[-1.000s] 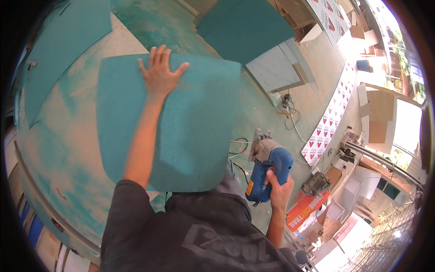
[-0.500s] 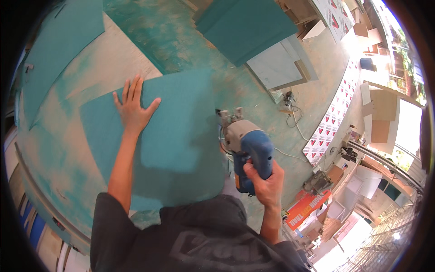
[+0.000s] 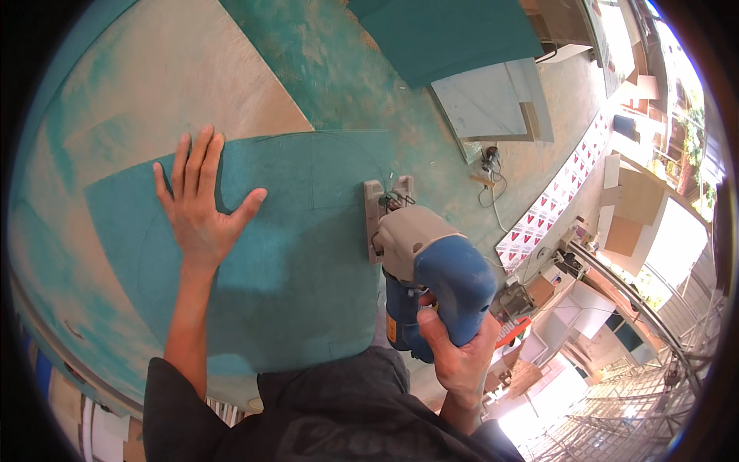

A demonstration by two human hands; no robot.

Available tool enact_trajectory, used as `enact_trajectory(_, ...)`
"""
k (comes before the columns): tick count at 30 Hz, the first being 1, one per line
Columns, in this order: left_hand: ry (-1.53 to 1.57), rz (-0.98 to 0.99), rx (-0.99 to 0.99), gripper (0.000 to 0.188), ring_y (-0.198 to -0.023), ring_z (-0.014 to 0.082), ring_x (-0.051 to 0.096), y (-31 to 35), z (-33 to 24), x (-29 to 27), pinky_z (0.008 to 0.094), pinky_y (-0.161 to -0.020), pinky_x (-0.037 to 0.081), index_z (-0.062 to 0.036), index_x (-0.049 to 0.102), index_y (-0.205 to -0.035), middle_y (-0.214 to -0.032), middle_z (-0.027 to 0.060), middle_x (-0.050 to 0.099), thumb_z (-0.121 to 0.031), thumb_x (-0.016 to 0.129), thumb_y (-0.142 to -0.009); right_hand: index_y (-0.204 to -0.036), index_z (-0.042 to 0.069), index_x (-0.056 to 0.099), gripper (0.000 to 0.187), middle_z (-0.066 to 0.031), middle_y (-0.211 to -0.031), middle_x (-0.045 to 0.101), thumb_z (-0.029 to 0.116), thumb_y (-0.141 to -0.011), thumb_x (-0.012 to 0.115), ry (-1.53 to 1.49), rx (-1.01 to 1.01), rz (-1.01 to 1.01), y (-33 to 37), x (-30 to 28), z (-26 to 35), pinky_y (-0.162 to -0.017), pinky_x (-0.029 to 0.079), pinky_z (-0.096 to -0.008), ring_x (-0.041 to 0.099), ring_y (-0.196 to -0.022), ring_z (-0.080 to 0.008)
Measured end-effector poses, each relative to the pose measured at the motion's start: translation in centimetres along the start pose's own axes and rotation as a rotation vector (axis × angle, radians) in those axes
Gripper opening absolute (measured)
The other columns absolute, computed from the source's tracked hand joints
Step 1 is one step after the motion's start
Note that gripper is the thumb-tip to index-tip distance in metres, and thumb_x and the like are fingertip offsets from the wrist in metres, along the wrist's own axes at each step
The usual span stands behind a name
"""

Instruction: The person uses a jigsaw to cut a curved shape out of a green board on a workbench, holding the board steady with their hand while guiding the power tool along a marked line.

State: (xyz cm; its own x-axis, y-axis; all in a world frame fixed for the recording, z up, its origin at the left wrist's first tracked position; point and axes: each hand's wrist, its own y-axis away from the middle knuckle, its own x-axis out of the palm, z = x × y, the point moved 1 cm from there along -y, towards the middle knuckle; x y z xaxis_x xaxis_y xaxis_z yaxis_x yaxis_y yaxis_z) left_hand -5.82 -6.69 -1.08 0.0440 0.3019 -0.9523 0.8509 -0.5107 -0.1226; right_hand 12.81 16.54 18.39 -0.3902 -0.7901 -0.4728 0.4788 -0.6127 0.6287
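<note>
A teal board with faint curved lines drawn on it lies before me on the work table. My left hand rests flat on its left part, fingers spread, the tips reaching its far edge. In my right hand is a blue and beige jigsaw, gripped by its handle. The jigsaw's metal base sits at the board's right edge, tilted on its side as I see it. I cannot make out the blade, nor whether it touches the board.
Beyond the board the paint-stained table top stretches away. On the floor, more teal sheets, a pale panel and a power cord lie to the far right. A long printed strip and cardboard pieces are further right.
The jigsaw's base has come onto the board's right edge, and the tool looks larger and closer. My left hand stays spread on the board. The view has shifted.
</note>
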Motion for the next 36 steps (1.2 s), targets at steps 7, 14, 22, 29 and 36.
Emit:
enact_trajectory(7, 0.012, -0.043, -0.07, 0.075, -0.144, 0.0246, 0.046, -0.5, -0.4, 0.1, 0.0572, -0.124, 0.017, -0.0152, 0.062, -0.139, -0.147, -0.0006, 0.057, -0.068, 0.069, -0.087, -0.096, -0.001, 0.072, 0.014, -0.0032, -0.086, 0.072, 0.007, -0.088, 0.081, -0.007, 0.04, -0.104, 0.2, 1.3, -0.4, -0.07, 0.051, -0.025, 0.065, -0.077, -0.009)
enact_trajectory(14, 0.097, -0.115, -0.086, 0.065, -0.135, 0.0277, 0.052, -0.8, -2.8, 1.9, 0.053, -0.12, 0.03, -0.0109, 0.063, -0.135, -0.136, 0.0067, 0.06, -0.054, 0.074, -0.088, -0.097, -0.001, 0.072, 0.016, -0.003, -0.087, 0.072, 0.006, -0.086, 0.082, 0.0, 0.05, -0.188, 0.5, 2.5, -0.5, -0.073, 0.052, -0.0256, 0.066, -0.078, -0.0099)
enact_trajectory(22, 0.337, 0.087, 0.039, 0.094, -0.142, 0.0294, 0.039, -2.6, -9.9, 3.0, 0.051, -0.121, 0.027, -0.0123, 0.057, -0.143, -0.142, 0.0088, 0.049, -0.067, 0.081, -0.069, -0.108, 0.0, 0.068, 0.028, -0.004, -0.093, 0.07, 0.0, -0.084, 0.082, -0.011, 0.059, -0.261, 0.7, 2.3, -1.1, -0.075, 0.053, -0.0272, 0.066, -0.081, -0.0118)
enact_trajectory(29, 0.362, 0.103, -0.041, 0.096, -0.142, 0.0289, 0.038, -2.3, -10.1, 3.1, 0.0501, -0.121, 0.027, -0.0141, 0.056, -0.144, -0.142, 0.0076, 0.048, -0.061, 0.086, -0.065, -0.111, 0.0, 0.066, 0.032, -0.004, -0.093, 0.069, -0.002, -0.083, 0.08, 0.001, 0.089, -0.201, 0.4, 2.1, -0.8, -0.075, 0.053, -0.0266, 0.065, -0.081, -0.0118)
enact_trajectory(36, 0.4, 0.106, -0.068, 0.098, -0.141, 0.0283, 0.039, -2.6, -10.4, 2.8, 0.049, -0.121, 0.027, -0.0138, 0.055, -0.144, -0.141, 0.0066, 0.049, -0.055, 0.09, -0.062, -0.109, -0.001, 0.066, 0.028, -0.006, -0.087, 0.068, -0.002, -0.084, 0.077, 0.053, 0.023, -0.201, 0.1, 1.7, -0.9, -0.066, 0.05, -0.026, 0.063, -0.074, -0.0127)
